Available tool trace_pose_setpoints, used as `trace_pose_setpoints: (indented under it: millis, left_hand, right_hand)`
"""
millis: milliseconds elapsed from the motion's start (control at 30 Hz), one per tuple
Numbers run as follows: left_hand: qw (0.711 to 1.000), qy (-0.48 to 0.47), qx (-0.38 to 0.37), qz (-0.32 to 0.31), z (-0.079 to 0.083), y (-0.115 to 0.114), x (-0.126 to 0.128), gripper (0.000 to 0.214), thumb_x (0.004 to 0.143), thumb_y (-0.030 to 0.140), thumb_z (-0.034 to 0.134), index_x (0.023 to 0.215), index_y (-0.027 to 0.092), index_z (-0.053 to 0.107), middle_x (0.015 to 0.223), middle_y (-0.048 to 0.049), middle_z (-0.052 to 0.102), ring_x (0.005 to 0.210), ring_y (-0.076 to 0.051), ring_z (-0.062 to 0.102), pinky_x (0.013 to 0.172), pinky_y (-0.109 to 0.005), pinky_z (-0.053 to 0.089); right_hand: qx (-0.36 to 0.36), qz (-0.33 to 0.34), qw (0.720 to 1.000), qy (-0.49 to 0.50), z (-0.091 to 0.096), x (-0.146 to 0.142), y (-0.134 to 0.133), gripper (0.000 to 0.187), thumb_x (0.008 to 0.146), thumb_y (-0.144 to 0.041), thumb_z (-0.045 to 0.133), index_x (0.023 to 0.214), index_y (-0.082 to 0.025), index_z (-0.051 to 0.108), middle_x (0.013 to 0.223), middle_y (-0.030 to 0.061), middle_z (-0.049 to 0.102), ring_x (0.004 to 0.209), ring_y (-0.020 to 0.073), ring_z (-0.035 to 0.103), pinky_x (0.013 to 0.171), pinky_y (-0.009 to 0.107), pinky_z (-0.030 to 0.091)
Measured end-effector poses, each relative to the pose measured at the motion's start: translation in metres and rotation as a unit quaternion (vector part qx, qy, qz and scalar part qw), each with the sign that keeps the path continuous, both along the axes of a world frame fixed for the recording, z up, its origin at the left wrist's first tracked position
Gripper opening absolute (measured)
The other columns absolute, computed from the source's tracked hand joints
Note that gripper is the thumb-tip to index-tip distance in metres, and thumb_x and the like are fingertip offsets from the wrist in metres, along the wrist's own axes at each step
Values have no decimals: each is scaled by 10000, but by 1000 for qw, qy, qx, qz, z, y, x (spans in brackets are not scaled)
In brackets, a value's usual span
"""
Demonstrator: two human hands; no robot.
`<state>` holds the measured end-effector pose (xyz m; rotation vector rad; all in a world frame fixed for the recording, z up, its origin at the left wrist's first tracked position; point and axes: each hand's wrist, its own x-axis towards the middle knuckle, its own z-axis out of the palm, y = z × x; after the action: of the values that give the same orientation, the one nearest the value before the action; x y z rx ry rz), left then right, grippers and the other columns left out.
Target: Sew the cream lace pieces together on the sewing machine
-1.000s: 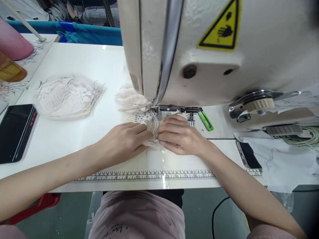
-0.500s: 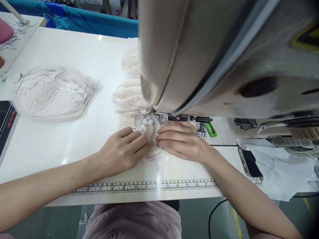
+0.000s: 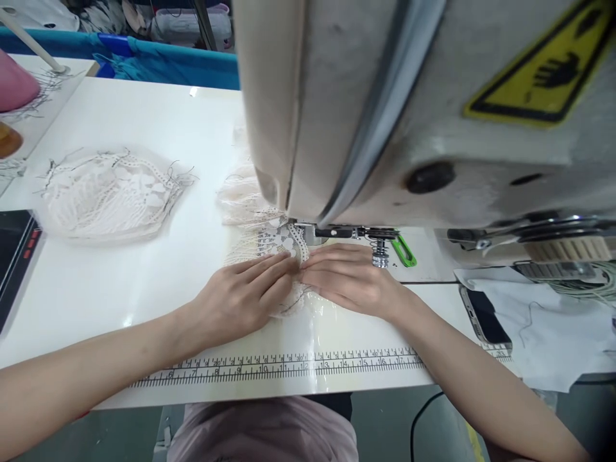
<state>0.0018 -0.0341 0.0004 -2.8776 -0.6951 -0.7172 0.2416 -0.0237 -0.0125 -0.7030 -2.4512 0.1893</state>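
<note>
White lace fabric (image 3: pixel 282 240) lies under the sewing machine's presser foot area, its scalloped trim running toward me and its far part bunched behind the machine head. My left hand (image 3: pixel 248 289) is on the lace from the left, fingers together and stretched toward the trim, the thumb tucked in and pinching it. From the right, my right hand (image 3: pixel 353 276) pinches the trim's edge with its fingertips just in front of the metal thread-tension parts (image 3: pixel 380 250). Both sets of fingertips nearly meet. The needle is hidden by the machine head (image 3: pixel 332 115).
Another lace piece (image 3: pixel 110 196) with loose dark threads lies at the left. A black panel (image 3: pixel 17 256) sits at the left edge. Green thread snips (image 3: pixel 404 251), a phone (image 3: pixel 486 316) and white cloth (image 3: pixel 553 340) are at the right. A printed ruler (image 3: pixel 269 369) runs along the front edge.
My left hand's fingers have straightened from a curled pose and reach further along the lace. The right hand keeps its hold. The whole view has shifted slightly.
</note>
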Motion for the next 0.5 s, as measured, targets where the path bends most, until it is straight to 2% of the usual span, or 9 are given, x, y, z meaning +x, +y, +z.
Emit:
trace_pose_setpoints:
  millis: [167, 367, 500]
  left_hand:
    - [1000, -5, -9, 7, 0, 0, 1, 255, 884, 56, 508, 1119, 82, 604, 1175, -138, 689, 1134, -235, 639, 939, -322, 576]
    - [1000, 8, -3, 4, 0, 2, 2, 275, 911, 54, 455, 1145, 43, 599, 1203, -156, 670, 1141, -246, 631, 916, -333, 588]
    - [1000, 2, 6, 10, -1, 4, 4, 264, 928, 56, 464, 1163, 53, 585, 1208, -143, 668, 1147, -229, 628, 921, -323, 584]
  right_hand:
    - [23, 3, 1000, 9, 2, -2, 2, 200, 878, -112, 599, 1041, -206, 668, 974, -11, 750, 941, 133, 689, 867, 297, 575]
    - [22, 16, 999, 26, 6, -1, 7, 145, 892, -109, 569, 972, -186, 662, 888, 0, 750, 939, 146, 690, 799, 280, 580]
    - [14, -6, 1000, -4, 6, 1, 9, 124, 912, -156, 557, 975, -193, 657, 884, 12, 740, 905, 149, 690, 804, 302, 574]
